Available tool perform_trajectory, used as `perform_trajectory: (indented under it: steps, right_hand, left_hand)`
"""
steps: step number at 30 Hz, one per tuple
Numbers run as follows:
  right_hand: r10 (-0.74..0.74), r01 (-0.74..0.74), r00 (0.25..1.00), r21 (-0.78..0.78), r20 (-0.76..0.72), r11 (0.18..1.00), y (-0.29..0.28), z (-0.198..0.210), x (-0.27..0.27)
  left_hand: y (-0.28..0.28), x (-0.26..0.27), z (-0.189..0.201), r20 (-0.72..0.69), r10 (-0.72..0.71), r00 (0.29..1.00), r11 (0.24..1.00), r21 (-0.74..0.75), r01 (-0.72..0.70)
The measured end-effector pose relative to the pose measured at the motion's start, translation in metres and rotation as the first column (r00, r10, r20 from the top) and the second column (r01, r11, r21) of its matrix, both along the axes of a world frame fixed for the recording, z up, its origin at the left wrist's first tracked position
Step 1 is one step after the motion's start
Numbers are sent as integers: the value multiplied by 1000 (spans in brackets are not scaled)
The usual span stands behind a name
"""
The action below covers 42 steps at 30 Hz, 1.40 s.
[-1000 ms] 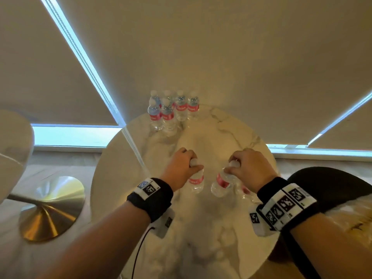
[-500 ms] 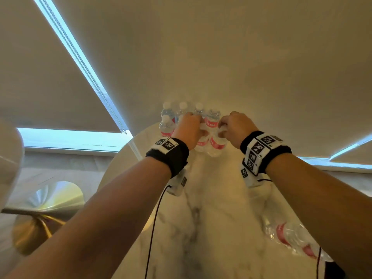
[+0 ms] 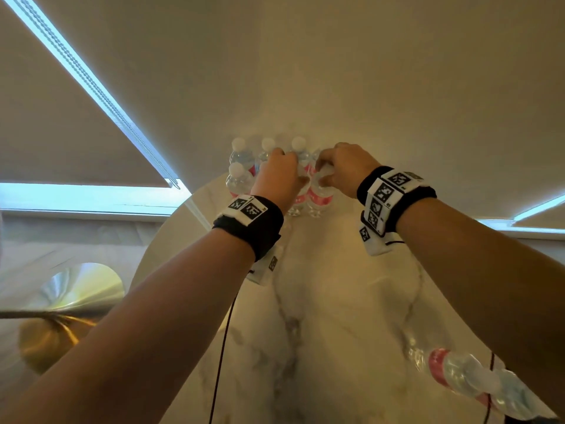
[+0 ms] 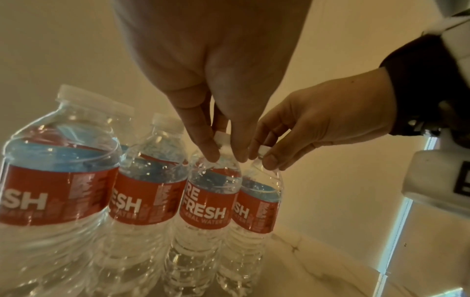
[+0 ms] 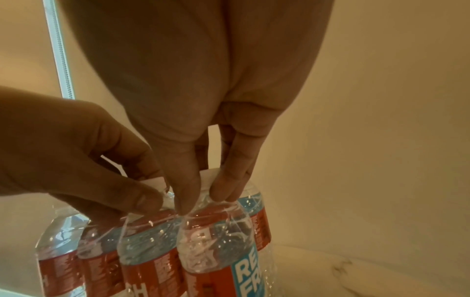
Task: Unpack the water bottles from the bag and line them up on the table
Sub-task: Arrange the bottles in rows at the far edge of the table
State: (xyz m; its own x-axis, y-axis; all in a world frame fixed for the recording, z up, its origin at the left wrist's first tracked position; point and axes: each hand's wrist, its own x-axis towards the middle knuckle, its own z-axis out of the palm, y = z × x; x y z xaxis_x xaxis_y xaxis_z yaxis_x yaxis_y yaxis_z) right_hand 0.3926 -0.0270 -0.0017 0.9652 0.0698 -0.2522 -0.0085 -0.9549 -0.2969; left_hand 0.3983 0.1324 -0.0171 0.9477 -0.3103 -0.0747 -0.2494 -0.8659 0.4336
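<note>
Several clear water bottles with red labels (image 3: 241, 179) stand grouped at the far edge of the round marble table (image 3: 336, 301). My left hand (image 3: 299, 179) pinches the white cap of one upright bottle (image 4: 206, 203) in the front row. Right beside it, my right hand (image 3: 321, 177) pinches the cap of the neighbouring upright bottle (image 5: 216, 251). In the left wrist view the left hand (image 4: 226, 154) and right hand (image 4: 264, 157) nearly touch. Both bottle bases appear to be down on the table.
More bottles (image 3: 452, 371) lie on their sides at the table's near right edge, under my right forearm. A window blind (image 3: 305, 71) hangs just behind the standing group. The gold base of another table (image 3: 73, 301) is on the floor at left.
Both hands carried their bottles from the middle of the table to its far edge, beside the standing group. Between half a second ago and now they have barely shifted.
</note>
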Motion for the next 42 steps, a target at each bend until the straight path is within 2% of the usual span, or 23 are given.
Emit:
perform_trajectory:
  steps: [5, 9, 13, 16, 19, 21, 24, 26, 30, 34, 38, 42]
  right_hand:
    - [-56, 56, 998, 59, -8, 997, -4, 10, -19]
    - [-105, 104, 994, 50, 33, 993, -10, 34, -63]
    - [-152, 150, 988, 72, 35, 986, -25, 65, -145]
    - [-220, 212, 974, 127, 48, 969, -44, 83, -218]
    - [-286, 278, 957, 150, 36, 949, -66, 91, -288]
    - [-317, 315, 948, 73, 21, 946, -84, 84, -327]
    - [-361, 353, 931, -126, -53, 927, -113, 57, -371]
    - [-374, 351, 921, -185, -112, 918, -127, 37, -391]
    - [-343, 327, 931, -132, -126, 936, -136, 16, -407]
    - [-330, 320, 937, -96, -112, 943, -138, 18, -395]
    - [-287, 280, 949, -68, -130, 958, -142, 27, -352]
    - [-248, 249, 965, -7, -87, 969, -134, 36, -285]
  left_hand:
    - [5, -11, 11, 12, -7, 1000, 1000, -9, 7]
    - [11, -43, 27, 88, -61, 994, 998, -4, 62]
    - [3, -104, 39, 97, -162, 982, 979, -107, 173]
    - [-13, -160, 41, 2, -259, 966, 949, -184, 255]
    - [-36, -216, 38, -86, -352, 932, 925, -183, 332]
    - [-54, -249, 33, -130, -402, 906, 906, -196, 374]
    - [-84, -286, 23, -206, -476, 855, 874, -217, 434]
    - [-105, -303, 18, -229, -513, 827, 856, -204, 474]
    - [-136, -322, 8, -244, -511, 824, 860, -150, 488]
    - [-147, -319, 2, -178, -484, 857, 875, -119, 469]
    - [-134, -287, 6, -161, -406, 899, 912, -137, 387]
    - [-106, -232, 14, -107, -376, 920, 923, -128, 362]
